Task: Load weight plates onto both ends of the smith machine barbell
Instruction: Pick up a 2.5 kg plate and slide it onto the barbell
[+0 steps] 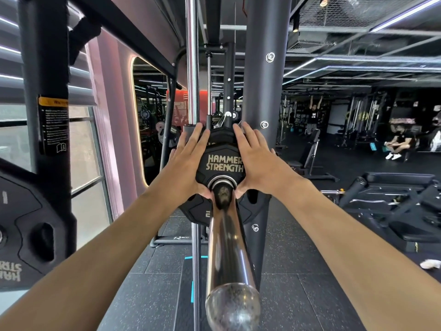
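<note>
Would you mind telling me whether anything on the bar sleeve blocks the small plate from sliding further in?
Yes. A larger plate already sits on the bar sleeve right behind the small plate, which both hands, left hand and right hand, press flat. Whether a gap remains between them cannot be told.

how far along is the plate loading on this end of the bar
Done: a larger black plate already sits on the chrome barbell sleeve. In hand: the left hand and right hand press flat on the smaller black Hammer Strength plate, which is on the sleeve close against the larger one. Left: the bar's other end is out of view, so its loading cannot be judged.
</note>
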Available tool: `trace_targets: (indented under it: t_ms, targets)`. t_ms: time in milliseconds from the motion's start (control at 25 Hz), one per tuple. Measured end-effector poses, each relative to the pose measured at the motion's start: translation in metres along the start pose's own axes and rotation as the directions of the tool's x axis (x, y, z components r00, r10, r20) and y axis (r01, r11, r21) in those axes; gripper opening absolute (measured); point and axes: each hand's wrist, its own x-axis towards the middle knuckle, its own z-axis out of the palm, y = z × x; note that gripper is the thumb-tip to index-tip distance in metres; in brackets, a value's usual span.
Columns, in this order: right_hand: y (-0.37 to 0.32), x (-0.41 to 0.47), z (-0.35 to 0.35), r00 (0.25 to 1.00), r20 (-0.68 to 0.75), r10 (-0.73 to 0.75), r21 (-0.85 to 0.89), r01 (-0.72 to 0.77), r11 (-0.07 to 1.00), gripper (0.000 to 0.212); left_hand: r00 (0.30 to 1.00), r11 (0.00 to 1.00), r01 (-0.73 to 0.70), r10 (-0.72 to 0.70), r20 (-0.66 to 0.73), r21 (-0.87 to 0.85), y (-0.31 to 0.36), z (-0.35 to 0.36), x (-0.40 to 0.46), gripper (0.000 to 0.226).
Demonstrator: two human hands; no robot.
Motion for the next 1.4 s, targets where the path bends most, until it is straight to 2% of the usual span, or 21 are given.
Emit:
trace_targets:
  t_ms: [320,640,1080,1400]
  targets:
    - [0.006,0.008,0.004,0.998,-0.037,-0.048,-0.107,0.044,0.993,0.162,0.994,0.998,-0.047,0.042,-0.098,-0.05,-0.01,0.007,0.005,0.141]
    - [0.003,0.008,0.001,0.998,-0.023,-0.06,-0.205,0.054,0.977,0.157,0.994,0.996,-0.037,0.029,-0.103,-0.075,-0.011,0.008,0.004,0.141]
    - [0.001,0.008,-0.002,0.998,-0.011,-0.054,-0.206,0.051,0.977,0.159,0.991,0.993,-0.071,0.059,-0.119,-0.093,-0.015,0.009,0.006,0.142]
    - [0.002,0.008,0.0,0.998,-0.031,-0.046,-0.171,0.04,0.984,0.16,0.991,0.998,-0.05,0.045,-0.123,-0.034,-0.012,0.008,0.005,0.141]
